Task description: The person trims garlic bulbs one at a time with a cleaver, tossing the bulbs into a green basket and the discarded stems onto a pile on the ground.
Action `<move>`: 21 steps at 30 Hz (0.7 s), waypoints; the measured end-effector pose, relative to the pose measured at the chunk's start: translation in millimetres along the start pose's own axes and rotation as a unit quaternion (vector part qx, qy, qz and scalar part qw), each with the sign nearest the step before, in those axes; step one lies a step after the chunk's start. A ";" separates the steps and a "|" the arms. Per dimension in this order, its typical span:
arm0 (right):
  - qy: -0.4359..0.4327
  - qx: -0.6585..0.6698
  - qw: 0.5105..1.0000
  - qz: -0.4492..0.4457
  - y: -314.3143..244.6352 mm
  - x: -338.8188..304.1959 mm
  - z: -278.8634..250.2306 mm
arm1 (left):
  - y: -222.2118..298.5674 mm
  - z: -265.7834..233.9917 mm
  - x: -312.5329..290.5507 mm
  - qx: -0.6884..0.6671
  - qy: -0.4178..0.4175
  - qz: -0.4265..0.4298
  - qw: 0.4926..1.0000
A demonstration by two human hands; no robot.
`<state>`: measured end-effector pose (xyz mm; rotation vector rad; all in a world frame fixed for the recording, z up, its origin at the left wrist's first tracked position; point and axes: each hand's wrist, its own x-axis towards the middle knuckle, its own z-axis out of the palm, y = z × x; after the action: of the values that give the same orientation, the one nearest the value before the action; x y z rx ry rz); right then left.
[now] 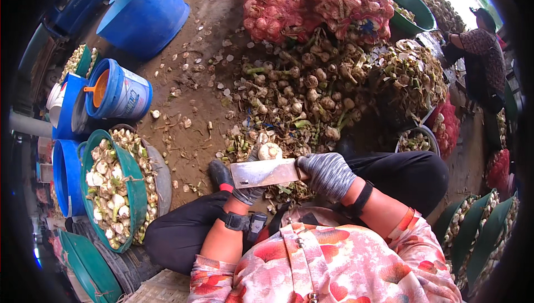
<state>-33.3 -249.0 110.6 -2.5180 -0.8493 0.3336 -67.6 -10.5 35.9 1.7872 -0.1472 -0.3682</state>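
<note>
My right hand point(332, 176), in a grey knit glove, grips the handle of a cleaver point(266, 173). Its wide blade points left and lies across my left hand, hiding much of it. My left hand point(249, 194), gloved too, holds a pale garlic bulb point(270, 151) just beyond the blade's far edge. Beyond my hands, a large heap of garlic bulbs point(311, 89) with stems and dry skins covers the ground. Trimmings point(289, 191) lie below the blade between my legs.
At my left stands a green basket point(139, 197) of trimmed garlic, near blue buckets point(125, 94). A big blue tub point(147, 16) is farther back. Red mesh sacks point(278, 5) of garlic stand behind the heap. Another person point(483, 52) sits at the far right.
</note>
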 end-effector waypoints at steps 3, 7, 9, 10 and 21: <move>-0.020 -0.001 1.000 0.000 -4.6 6.7 7.9 | -52.0 -21.9 -14.7 0.047 -0.030 0.005 0.998; -0.015 -0.011 1.000 0.014 14.3 11.2 28.5 | -50.8 4.4 -4.7 -0.154 0.054 0.044 0.986; -0.020 -0.021 0.996 0.087 29.7 16.7 38.5 | -49.4 3.8 -5.6 -0.116 0.088 0.078 0.986; -0.016 -0.028 0.987 0.154 42.1 18.7 43.7 | -44.9 3.7 -5.9 -0.090 0.073 0.074 0.990; 0.335 0.323 0.854 0.231 51.6 3.1 -29.3 | 70.2 -183.1 -41.4 -0.660 0.214 0.292 0.658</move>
<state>6.1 -293.5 110.1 -1.9261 0.1504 -0.1187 -40.4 153.2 148.3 0.2471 -0.0644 0.3972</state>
